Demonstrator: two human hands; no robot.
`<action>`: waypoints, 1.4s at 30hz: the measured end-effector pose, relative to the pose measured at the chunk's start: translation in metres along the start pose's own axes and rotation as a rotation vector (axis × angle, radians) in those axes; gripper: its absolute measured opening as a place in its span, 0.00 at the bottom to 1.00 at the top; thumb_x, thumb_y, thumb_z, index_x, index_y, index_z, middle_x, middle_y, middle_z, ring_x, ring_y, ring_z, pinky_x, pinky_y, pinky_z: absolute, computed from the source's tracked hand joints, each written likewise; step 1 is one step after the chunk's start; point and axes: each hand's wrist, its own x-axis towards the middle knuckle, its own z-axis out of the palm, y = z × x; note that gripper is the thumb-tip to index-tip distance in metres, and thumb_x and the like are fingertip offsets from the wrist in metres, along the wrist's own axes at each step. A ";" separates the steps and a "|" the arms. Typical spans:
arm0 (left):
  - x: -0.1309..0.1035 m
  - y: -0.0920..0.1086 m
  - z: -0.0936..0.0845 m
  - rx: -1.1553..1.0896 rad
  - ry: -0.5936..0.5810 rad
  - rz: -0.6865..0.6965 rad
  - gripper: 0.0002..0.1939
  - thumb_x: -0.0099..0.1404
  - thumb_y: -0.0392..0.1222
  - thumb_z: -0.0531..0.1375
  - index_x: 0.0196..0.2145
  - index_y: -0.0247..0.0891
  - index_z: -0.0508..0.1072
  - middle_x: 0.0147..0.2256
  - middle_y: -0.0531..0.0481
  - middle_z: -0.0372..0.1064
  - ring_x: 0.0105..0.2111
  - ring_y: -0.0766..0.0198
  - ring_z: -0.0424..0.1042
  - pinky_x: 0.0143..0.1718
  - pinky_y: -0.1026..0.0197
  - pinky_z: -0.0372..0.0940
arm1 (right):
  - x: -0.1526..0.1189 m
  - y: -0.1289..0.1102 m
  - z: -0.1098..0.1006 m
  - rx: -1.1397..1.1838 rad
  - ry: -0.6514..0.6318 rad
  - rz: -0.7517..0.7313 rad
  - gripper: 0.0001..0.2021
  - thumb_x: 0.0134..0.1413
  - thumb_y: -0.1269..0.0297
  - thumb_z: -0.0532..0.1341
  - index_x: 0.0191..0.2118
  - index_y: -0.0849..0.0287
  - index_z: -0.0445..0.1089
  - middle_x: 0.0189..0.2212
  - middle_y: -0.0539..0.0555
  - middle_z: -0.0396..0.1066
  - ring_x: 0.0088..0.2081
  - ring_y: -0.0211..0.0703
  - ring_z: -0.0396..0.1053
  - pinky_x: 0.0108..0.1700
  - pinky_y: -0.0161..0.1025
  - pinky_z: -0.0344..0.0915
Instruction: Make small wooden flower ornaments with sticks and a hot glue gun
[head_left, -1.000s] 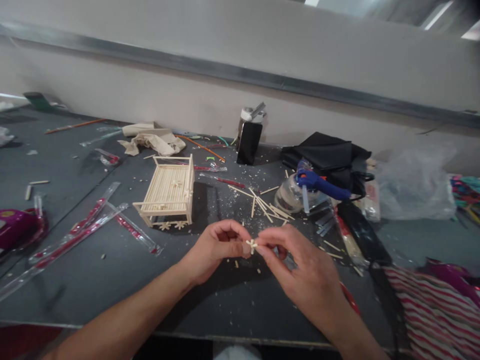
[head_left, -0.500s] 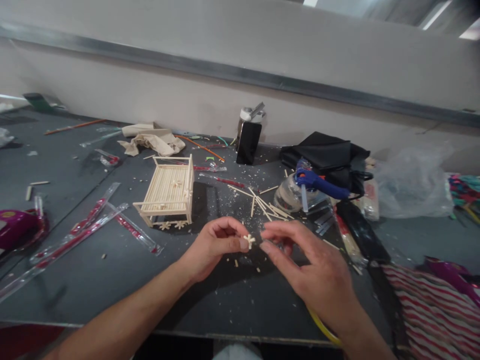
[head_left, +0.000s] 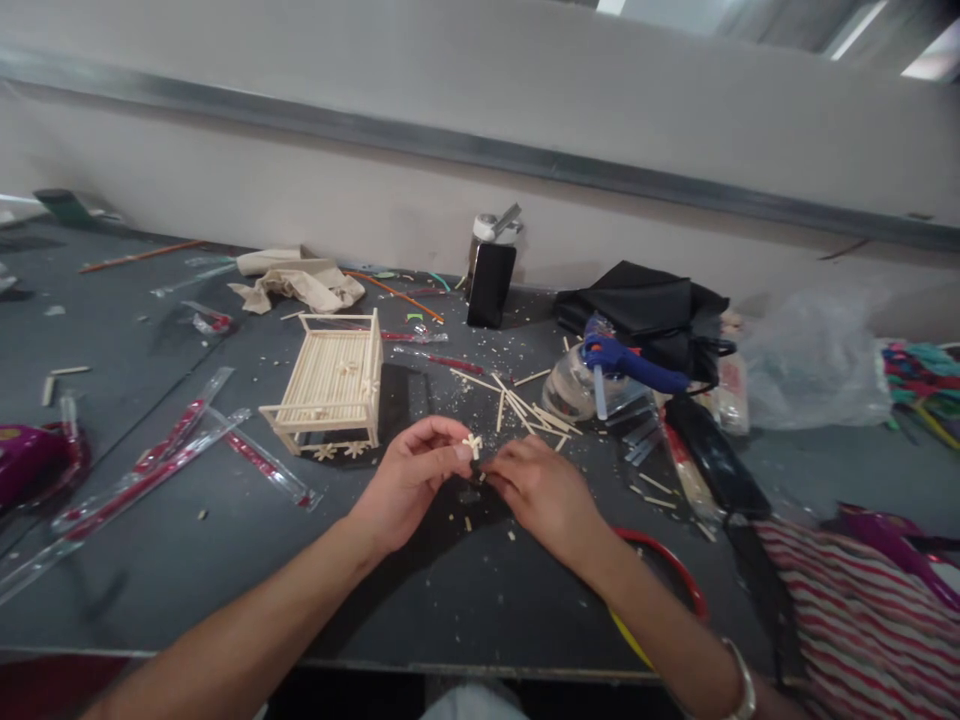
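Between thumb and forefinger, my left hand (head_left: 409, 478) pinches a small pale flower (head_left: 472, 443) made of short wooden stick pieces. My right hand (head_left: 544, 490) is just right of it, its fingers pressed together close below the flower. A tiny pale bit shows at those fingertips, too small to name. Left of my hands stands a miniature bed-like frame (head_left: 330, 375) of thin pale sticks, with small flowers on its bed and end rail. Two more stick flowers (head_left: 356, 450) are at the foot of its near side.
Loose sticks (head_left: 517, 400) lie beyond my hands. A blue glue gun (head_left: 634, 362) rests on a clear jar (head_left: 566, 388). A phone (head_left: 491, 285) leans on a bottle. Plastic-wrapped red strips (head_left: 180, 430) lie left; a striped cloth (head_left: 832, 600) lies right.
My right hand has moved left and closed its fingers beside the flower. My left hand still pinches the flower, now slightly higher and further left in view.
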 end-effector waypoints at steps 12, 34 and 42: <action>-0.002 -0.002 -0.001 -0.012 -0.032 -0.020 0.09 0.52 0.34 0.70 0.33 0.36 0.77 0.25 0.54 0.73 0.26 0.71 0.70 0.32 0.67 0.62 | -0.005 -0.013 -0.019 0.427 0.144 0.178 0.05 0.56 0.72 0.59 0.33 0.57 0.72 0.30 0.49 0.73 0.33 0.40 0.69 0.37 0.36 0.65; -0.003 -0.003 0.001 0.005 -0.100 -0.039 0.10 0.53 0.36 0.70 0.35 0.36 0.78 0.28 0.52 0.74 0.27 0.71 0.70 0.34 0.67 0.62 | -0.018 -0.029 -0.018 1.449 0.361 0.623 0.08 0.41 0.60 0.74 0.30 0.54 0.78 0.19 0.45 0.67 0.24 0.30 0.59 0.28 0.30 0.58; -0.004 -0.001 0.002 0.026 -0.109 -0.046 0.10 0.52 0.36 0.71 0.34 0.35 0.78 0.27 0.53 0.73 0.27 0.70 0.70 0.34 0.66 0.63 | -0.014 -0.037 -0.011 1.490 0.393 0.597 0.07 0.42 0.61 0.73 0.30 0.53 0.78 0.26 0.44 0.74 0.30 0.32 0.67 0.37 0.30 0.64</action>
